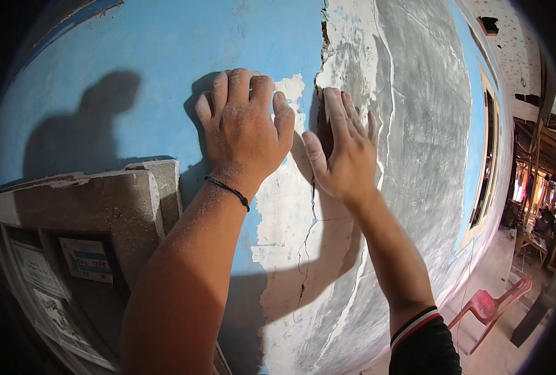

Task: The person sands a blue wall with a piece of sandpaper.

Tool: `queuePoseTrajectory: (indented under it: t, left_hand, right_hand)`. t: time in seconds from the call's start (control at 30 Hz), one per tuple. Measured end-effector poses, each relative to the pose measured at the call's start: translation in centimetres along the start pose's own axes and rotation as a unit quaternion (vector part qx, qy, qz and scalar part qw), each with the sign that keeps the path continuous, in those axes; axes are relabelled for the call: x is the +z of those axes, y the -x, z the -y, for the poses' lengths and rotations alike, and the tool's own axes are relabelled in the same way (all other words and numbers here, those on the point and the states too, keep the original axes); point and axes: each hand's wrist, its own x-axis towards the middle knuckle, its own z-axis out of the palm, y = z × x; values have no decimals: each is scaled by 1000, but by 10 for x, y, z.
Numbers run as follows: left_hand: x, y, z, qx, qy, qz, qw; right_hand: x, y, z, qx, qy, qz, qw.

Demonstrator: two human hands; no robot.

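My left hand (245, 125), dusted with white powder, rests on the blue painted wall (178, 56) with its fingers apart and bent at the tips. A dark cord bracelet (228, 191) circles that wrist. To its right, my right hand (347, 150) lies against the bare whitish strip (284, 225), fingers stretched out and thumb apart. Beside its fingers runs a jagged crack (323, 47) with broken edges, and a thinner crack (304, 256) continues below. A dark patch shows between thumb and forefinger; I cannot tell whether it is shadow or a gap. No tool shows in either hand.
Grey plaster (422, 112) covers the wall to the right, up to a window frame (485, 156). At lower left a weathered wooden frame (84, 200) with panes and stuck papers stands against the wall. A red plastic chair (487, 306) is on the floor at lower right.
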Motion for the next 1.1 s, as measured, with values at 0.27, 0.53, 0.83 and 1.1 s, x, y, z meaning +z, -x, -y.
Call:
queuePoseTrajectory:
  t: [0.27, 0.53, 0.83, 1.1]
  left_hand:
    - [3, -3, -6, 8, 4, -7, 1000]
    - [1, -1, -2, 10, -4, -7, 1000]
    - [0, 2, 2, -14, -2, 19, 1000]
    - [5, -2, -5, -2, 17, -15, 1000]
  right_hand:
    - [8, -60, -15, 66, -14, -28, 997]
    - [-6, -1, -10, -24, 6, 4, 1000]
    - [4, 3, -4, 21, -57, -6, 998]
    - [-1, -43, -30, 62, 24, -15, 998]
